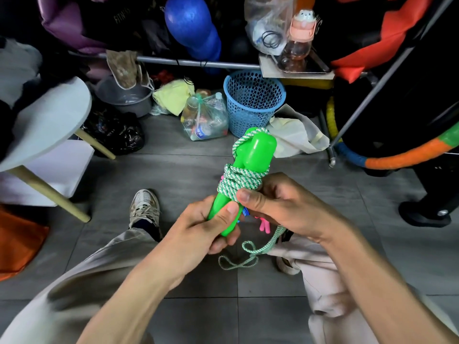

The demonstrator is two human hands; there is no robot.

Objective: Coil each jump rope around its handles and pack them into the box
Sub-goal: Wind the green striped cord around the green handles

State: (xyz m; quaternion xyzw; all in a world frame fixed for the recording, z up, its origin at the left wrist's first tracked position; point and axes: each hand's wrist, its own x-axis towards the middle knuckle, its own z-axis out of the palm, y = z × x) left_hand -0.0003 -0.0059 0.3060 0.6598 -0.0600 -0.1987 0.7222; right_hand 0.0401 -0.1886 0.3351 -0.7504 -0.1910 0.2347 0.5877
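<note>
Green handles [250, 157] at centre frame, pointing toward 1 o'clock, bound with green-white rope [236, 181]; left hand [213, 224] fingers curled round lower ends, right hand [273, 199] pinching the coil, loose tail [248, 252] at 6 o'clock.

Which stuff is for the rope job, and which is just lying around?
For the job: green handles; green-and-white rope; left hand gripping the handles; right hand pinching the rope.

Just lying about: blue basket; bag of bottles; grey bucket; pink bottle.
</note>
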